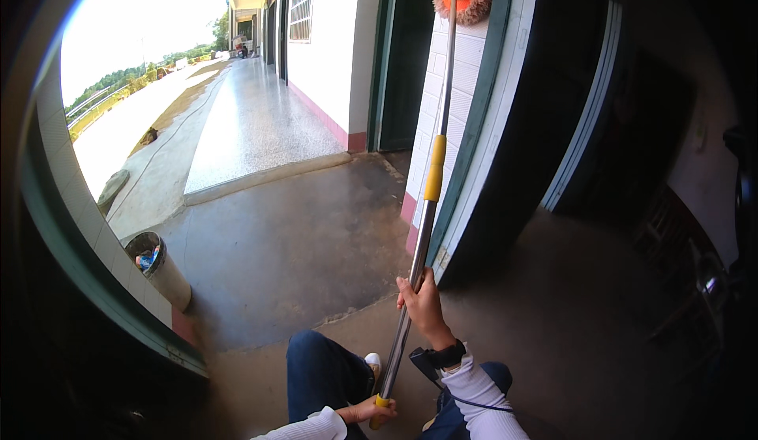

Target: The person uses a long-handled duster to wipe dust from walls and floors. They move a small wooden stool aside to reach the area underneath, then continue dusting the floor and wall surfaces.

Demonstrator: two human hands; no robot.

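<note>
A long metal telescopic pole (421, 236) with yellow grips runs from low centre up to the top right. At its far end a round duster head (477, 8) with pinkish-beige fringe and an orange centre is up by the green door frame and the white tiled wall; whether it touches them I cannot tell. My left hand (370, 410) is closed around the pole's bottom end at the yellow grip. Higher up, my right hand (425, 308) wraps the metal tube, a black band with a cable on its wrist.
An open green-framed door (494, 120) stands right of the pole. A waste bin (169, 277) with litter is beside the left door jamb. A raised concrete edge (269, 176) borders the speckled walkway (254, 114). Dark furniture (681, 298) is at the right.
</note>
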